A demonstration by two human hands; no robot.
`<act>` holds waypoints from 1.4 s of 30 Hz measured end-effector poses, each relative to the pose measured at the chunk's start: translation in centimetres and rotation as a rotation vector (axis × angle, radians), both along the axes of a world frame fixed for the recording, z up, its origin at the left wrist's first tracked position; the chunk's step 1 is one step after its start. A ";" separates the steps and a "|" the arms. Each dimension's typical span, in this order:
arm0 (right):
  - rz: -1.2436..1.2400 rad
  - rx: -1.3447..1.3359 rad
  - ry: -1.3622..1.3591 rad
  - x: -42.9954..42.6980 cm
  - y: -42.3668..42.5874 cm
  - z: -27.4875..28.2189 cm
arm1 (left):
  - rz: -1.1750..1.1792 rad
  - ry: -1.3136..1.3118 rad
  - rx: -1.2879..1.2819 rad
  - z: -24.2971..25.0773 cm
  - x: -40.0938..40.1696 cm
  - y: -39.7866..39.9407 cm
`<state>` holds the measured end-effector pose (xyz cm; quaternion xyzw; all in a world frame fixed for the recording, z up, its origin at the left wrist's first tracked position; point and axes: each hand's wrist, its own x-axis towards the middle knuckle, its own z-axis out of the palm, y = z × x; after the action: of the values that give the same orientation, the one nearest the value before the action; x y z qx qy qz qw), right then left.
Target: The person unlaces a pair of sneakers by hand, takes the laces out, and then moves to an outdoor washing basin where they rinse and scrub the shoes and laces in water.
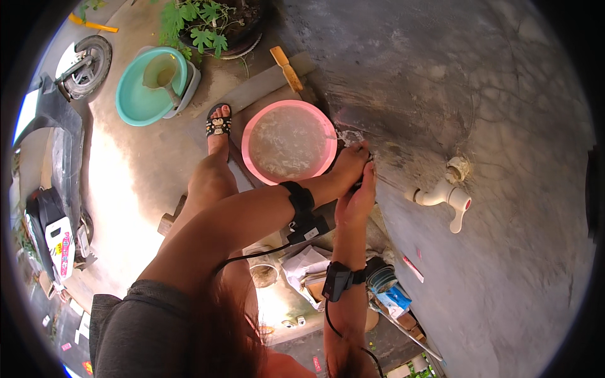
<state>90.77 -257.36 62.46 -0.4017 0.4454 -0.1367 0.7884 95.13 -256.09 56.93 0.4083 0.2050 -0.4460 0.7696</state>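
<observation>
My left hand (349,163), fingers curled, meets my right hand (358,201) just past the right rim of a pink plastic basin (247,166). The right palm is turned up with its fingers stretched out. Something dark shows between and beside the hands, mostly hidden; I cannot tell what it is. A thin stream of water (392,183) runs from the spout of a cream plastic tap (442,193) towards them. Splashing water (350,137) shows beyond the left fingers. Cloudy water with foam (290,141) fills the basin. Black straps with cabled devices circle both arms.
A teal basin (124,101) with a dipper (160,73) stands ahead left, by a potted plant (203,28). A wooden tool (286,68) lies beyond the pink basin. A concrete wall (510,165) rises right. A scooter (61,156) is parked left. Boxes and containers (307,271) lie below.
</observation>
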 end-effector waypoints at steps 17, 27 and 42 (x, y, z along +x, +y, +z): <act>-0.076 -0.157 -0.066 0.5 1.1 1.5 | -0.010 0.080 -0.018 3.7 2.4 0.8; -0.003 0.027 -0.025 0.3 -9.8 -2.8 | 0.054 0.014 -0.364 4.3 -1.3 -0.9; -0.114 -0.394 0.144 1.4 -1.9 0.7 | -0.133 -0.579 0.288 -0.7 -1.7 -2.0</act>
<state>92.14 -259.30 63.16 -0.5311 0.4872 -0.2365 0.6516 93.42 -258.05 56.22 0.6353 0.0117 -0.3269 0.6996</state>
